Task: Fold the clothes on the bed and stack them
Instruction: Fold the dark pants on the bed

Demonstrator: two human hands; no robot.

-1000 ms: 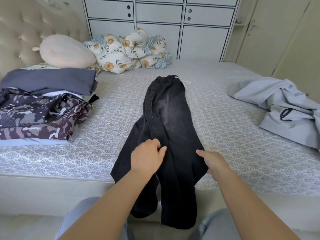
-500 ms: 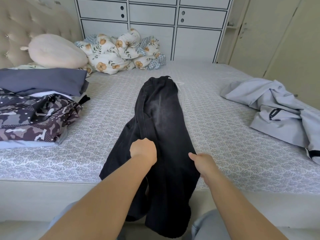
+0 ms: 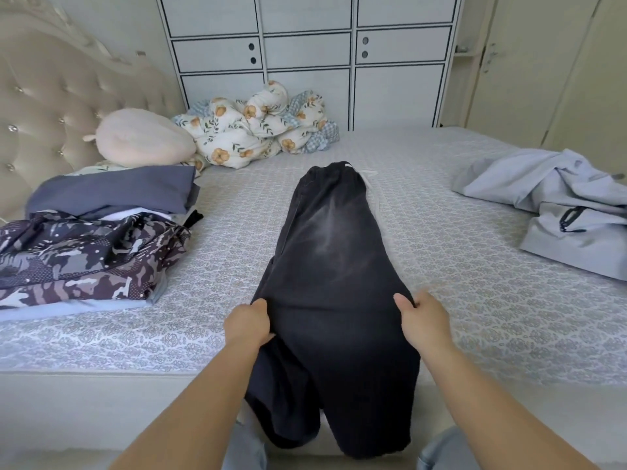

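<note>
Trousers: black, faded-wash cotton trousers lie lengthwise down the middle of the patterned grey bed, waistband far, legs hanging over the near edge.
Left hand: grasps the trousers' left edge, thumb on top.
Right hand: grasps the right edge likewise.
Stack: folded camouflage and navy clothes at left.
Unfolded: pale grey crumpled jacket at right.

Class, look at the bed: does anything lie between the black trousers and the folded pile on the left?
Nothing visible does. Both hands, left and right, hold the black trousers; only bare bedsheet separates them from the folded pile.
</note>
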